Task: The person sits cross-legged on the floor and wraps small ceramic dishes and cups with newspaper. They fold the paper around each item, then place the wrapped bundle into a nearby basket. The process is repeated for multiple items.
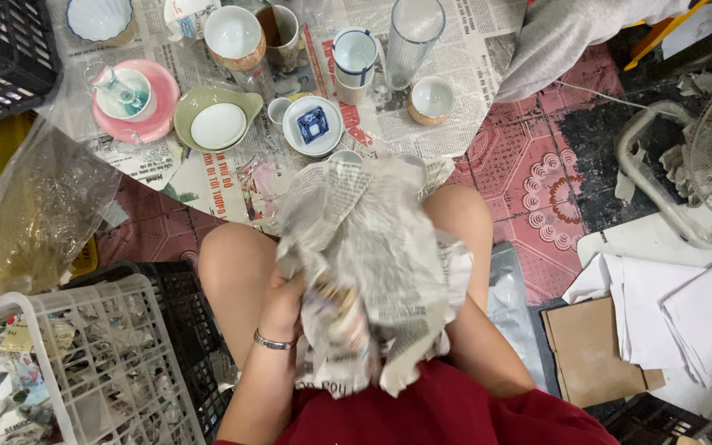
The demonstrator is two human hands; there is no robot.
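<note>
Left hand (pixel 283 306) at lower centre of frame, bracelet on wrist, fingers clamped on crumpled newspaper bundle (pixel 368 272) held over the lap; something wrapped inside, too blurred to identify. Right hand hidden behind the paper, grip can't be told. White plastic crate (pixel 117 363) lower left, stuffed with paper-wrapped pieces. Stack of white sheets (pixel 677 309) at right. Further up, newspaper spread on floor (pixel 471 66) with crockery: small white dish with blue square (pixel 313 125), pink plate (pixel 135 100), green dish (pixel 217 118), tall glass (pixel 412 39)
</note>
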